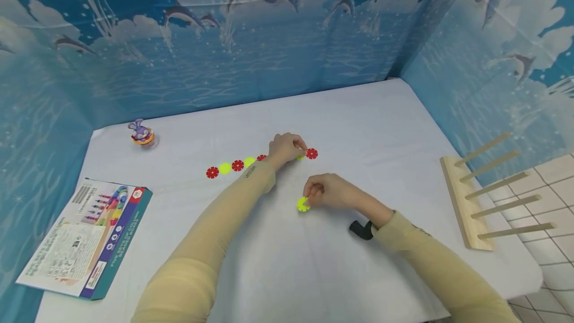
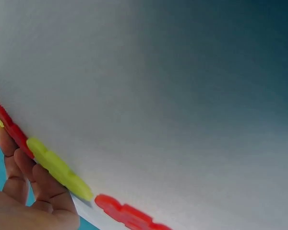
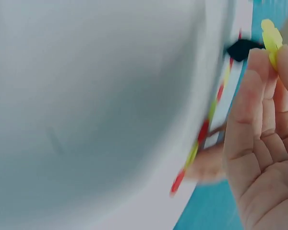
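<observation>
A row of flat, notched plastic discs, alternately red and yellow, lies across the white table. One red disc (image 1: pixel 213 172) marks its left end, another red disc (image 1: pixel 311 153) its right end. My left hand (image 1: pixel 285 148) reaches over the row from the near side and covers part of it. Its bent fingers touch a yellow disc (image 2: pixel 60 168) beside the right-end red one, which lies a small gap away. Nearer to me, my right hand (image 1: pixel 333 191) pinches a separate yellow disc (image 3: pixel 272 40) between thumb and fingertips, its notched edge sticking out.
At the left lies a bead-toy box (image 1: pixel 85 236) with printed pictures. A small purple rabbit toy (image 1: pixel 142 132) stands at the back left. On the right, a wooden stand (image 1: pixel 466 208) with several pegs lies on its side, pegs pointing toward the table's right edge.
</observation>
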The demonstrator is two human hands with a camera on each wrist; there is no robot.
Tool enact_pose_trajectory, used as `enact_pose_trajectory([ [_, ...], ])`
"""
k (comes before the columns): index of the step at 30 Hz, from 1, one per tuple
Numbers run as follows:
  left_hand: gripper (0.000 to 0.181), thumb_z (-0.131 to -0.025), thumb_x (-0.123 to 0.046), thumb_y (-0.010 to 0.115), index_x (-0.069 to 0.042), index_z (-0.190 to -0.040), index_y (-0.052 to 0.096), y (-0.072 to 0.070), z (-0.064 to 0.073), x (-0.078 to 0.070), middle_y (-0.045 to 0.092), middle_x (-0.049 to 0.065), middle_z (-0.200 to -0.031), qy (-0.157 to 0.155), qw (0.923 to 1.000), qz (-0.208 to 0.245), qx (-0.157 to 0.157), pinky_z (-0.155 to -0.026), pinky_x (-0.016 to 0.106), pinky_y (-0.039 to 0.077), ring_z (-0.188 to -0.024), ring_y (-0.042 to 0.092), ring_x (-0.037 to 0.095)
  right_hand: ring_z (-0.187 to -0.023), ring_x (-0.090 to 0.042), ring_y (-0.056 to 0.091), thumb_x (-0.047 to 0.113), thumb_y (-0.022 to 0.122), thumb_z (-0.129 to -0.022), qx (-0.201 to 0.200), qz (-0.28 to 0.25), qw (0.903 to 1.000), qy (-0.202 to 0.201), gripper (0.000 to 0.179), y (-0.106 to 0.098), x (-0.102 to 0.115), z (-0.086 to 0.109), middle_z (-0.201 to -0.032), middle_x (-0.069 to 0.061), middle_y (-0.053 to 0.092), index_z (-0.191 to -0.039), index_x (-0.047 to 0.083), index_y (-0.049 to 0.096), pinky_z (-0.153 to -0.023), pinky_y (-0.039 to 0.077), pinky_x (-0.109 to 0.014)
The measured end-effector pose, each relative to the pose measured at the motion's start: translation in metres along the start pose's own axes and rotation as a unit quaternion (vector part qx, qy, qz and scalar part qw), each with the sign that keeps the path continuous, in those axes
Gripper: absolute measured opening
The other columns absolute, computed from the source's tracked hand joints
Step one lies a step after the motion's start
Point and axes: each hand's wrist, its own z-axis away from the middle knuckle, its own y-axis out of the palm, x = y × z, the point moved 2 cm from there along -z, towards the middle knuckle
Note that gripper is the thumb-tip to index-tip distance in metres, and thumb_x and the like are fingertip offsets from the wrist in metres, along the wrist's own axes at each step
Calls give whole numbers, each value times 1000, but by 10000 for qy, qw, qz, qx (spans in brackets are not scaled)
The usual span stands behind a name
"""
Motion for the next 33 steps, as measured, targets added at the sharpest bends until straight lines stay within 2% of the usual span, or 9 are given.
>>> enact_pose_trajectory([
  [7, 11, -90, -28, 71, -21, -99, 74, 0, 0, 0, 59, 1, -96, -111, 9999, -7, -7, -92, 40, 40, -104, 47, 20, -83, -19, 59, 18, 73, -88, -905, 41, 9932, 731, 19, -49, -22, -12, -91, -5, 65, -103, 8, 67, -76, 47, -28],
  [14, 11, -90, -28, 71, -22, -99, 74, 0, 0, 0, 59, 0, -98, -122, 9999, -46, 23, -92, 39, 40, -104, 47, 20, -86, -21, 61, 21, 69, -92, -1379, -84, 9833, 1181, 24, -75, -46, -29, -94, -7, 66, -109, 6, 66, -76, 46, -27],
  [23, 12, -90, -27, 71, -21, -100, 73, 0, 0, 2, 60, 1, -97, -65, 9999, 69, 81, -95, 42, 39, -107, 47, 22, -91, -21, 61, 24, 66, -95, -1731, -531, 9673, 1778, 30, -92, -62, -50, -105, -11, 66, -117, 5, 63, -83, 50, -29],
  [33, 13, -90, -29, 71, -21, -100, 74, -2, -1, 2, 59, 1, -97, -40, 9999, 66, 94, -91, 39, 39, -104, 46, 20, -81, -15, 60, 21, 65, -94, -1730, -134, 9672, 1857, 26, -90, -63, -65, -99, -11, 68, -112, 2, 66, -72, 49, -23],
])
